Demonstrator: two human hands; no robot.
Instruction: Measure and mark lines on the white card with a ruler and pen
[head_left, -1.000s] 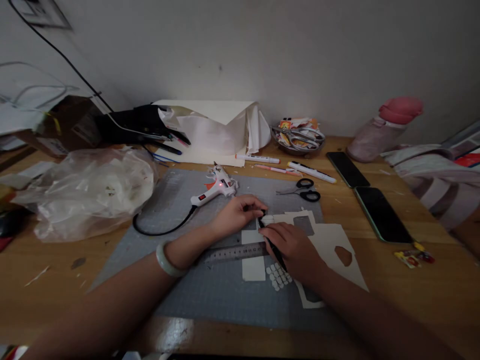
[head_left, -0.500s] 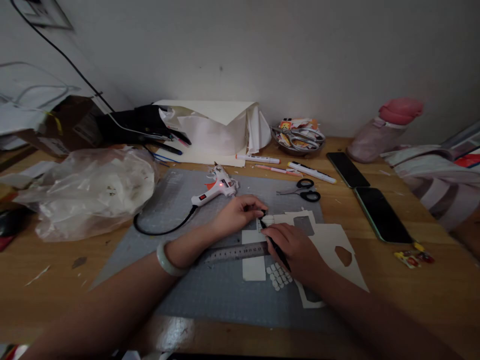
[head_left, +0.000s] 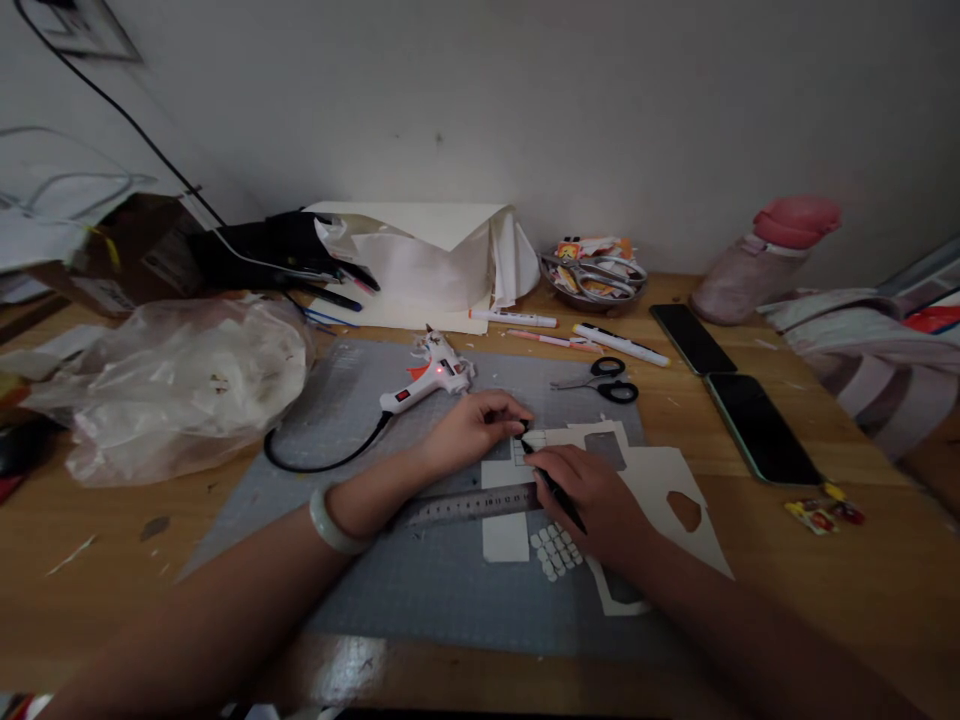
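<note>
My right hand (head_left: 592, 495) is closed around a black pen (head_left: 564, 502), its tip slanting up and left toward my left hand. With fingers pinched, my left hand (head_left: 486, 428) is closed on a small dark piece that I cannot make out, close to the pen tip. Right by both hands lies a small white card (head_left: 531, 450) with dark lines on it. Below it a steel ruler (head_left: 469, 504) crosses a plain white paper strip (head_left: 505, 540). Several small white rounded pieces (head_left: 555, 552) lie in rows under my right wrist.
A grey cutting mat (head_left: 390, 590) lies beneath the work. On it are a lit glue gun (head_left: 431, 380), black-handled scissors (head_left: 611, 382) and cut white paper (head_left: 660, 475). Markers (head_left: 621, 344), a bowl (head_left: 592, 290) and two phones (head_left: 763, 428) lie beyond; a plastic bag (head_left: 187, 390) is left.
Very little differs. The pen in my right hand has tilted slightly and the hand has shifted a touch. My left hand stays in place; the whole view has drifted a little.
</note>
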